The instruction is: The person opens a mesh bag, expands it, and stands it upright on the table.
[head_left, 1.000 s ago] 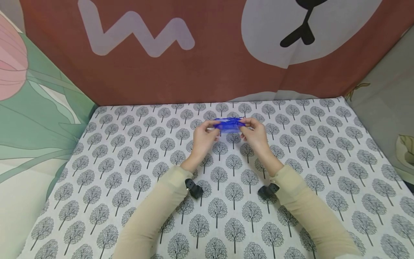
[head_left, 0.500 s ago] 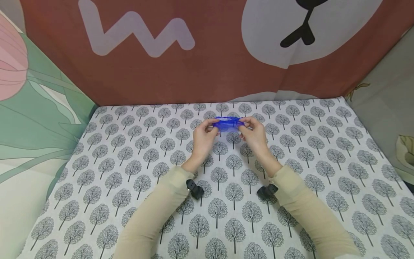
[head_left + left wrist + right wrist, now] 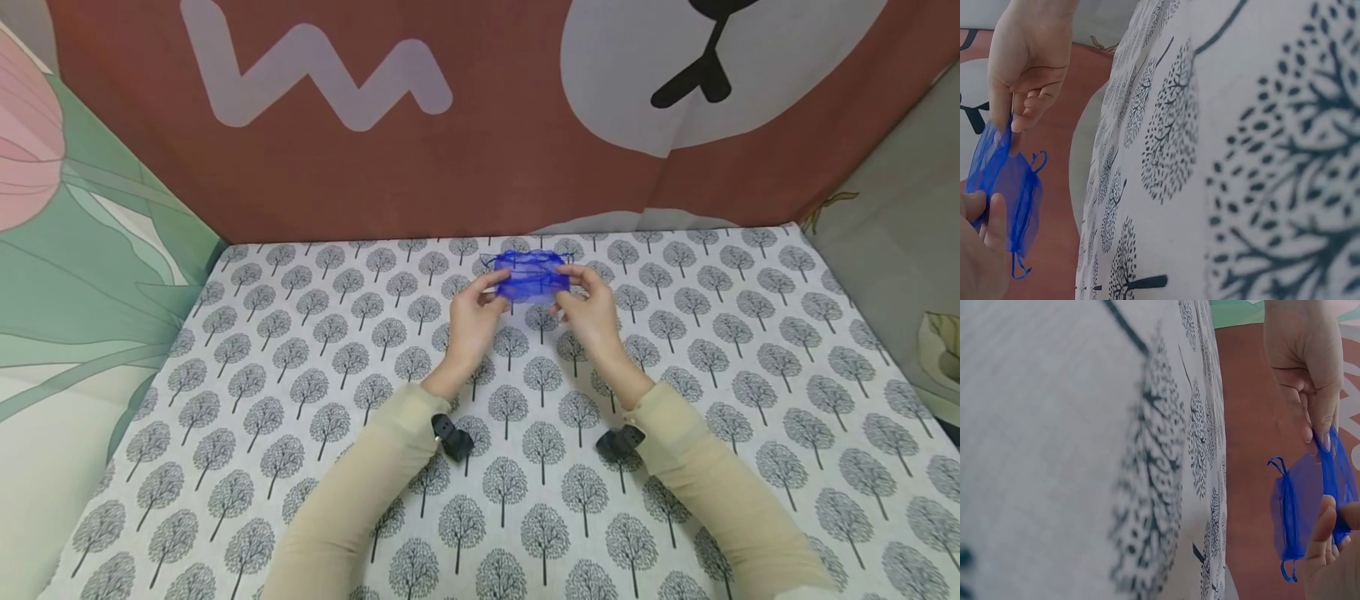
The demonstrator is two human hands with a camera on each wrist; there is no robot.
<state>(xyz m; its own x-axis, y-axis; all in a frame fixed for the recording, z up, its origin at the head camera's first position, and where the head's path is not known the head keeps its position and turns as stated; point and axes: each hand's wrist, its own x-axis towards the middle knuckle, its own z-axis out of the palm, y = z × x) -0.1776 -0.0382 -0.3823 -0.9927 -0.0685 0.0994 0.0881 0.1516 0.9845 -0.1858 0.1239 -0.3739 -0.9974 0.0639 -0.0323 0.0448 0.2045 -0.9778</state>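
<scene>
A sheer blue organza drawstring pouch (image 3: 532, 287) is stretched between both hands over the far middle of the table. My left hand (image 3: 472, 321) pinches one side of it between thumb and fingers. On the opposite side, my right hand (image 3: 592, 317) pinches it the same way. In the left wrist view the pouch (image 3: 1022, 203) hangs with a gathered, drawn band and a small cord loop at each end. The right wrist view shows the gathered band of the pouch (image 3: 1289, 512) hanging apart from the part held in the fingers.
A white tablecloth (image 3: 543, 408) with printed trees covers the table. Behind it rises a red-brown backdrop (image 3: 375, 183), and leafy printed fabric (image 3: 97, 250) hangs at the left. A black wrist camera (image 3: 453, 439) sits on the left sleeve, another camera (image 3: 621, 442) on the right.
The pouch was bunched into a narrow strip between the hands; now its gathered edge reaches farther toward the backdrop and more fabric shows. Both hands stay in nearly the same place.
</scene>
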